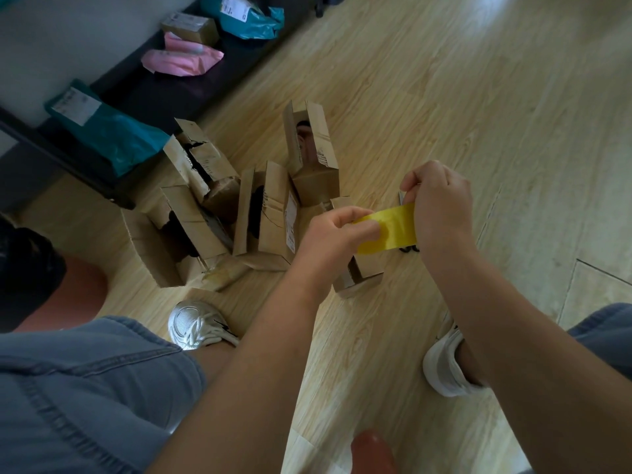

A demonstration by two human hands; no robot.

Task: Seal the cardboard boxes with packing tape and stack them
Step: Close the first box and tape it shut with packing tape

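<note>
We held a strip of yellow packing tape between left hand and right hand, fingers of each pinching an end, above open cardboard boxes with dark, unidentifiable contents on the wooden floor. Teal and pink mailer bags lay along a dark ledge.

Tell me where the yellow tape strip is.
In the head view, right of centre, the yellow tape strip is stretched between the left hand and right hand, over a small cardboard box.
</note>
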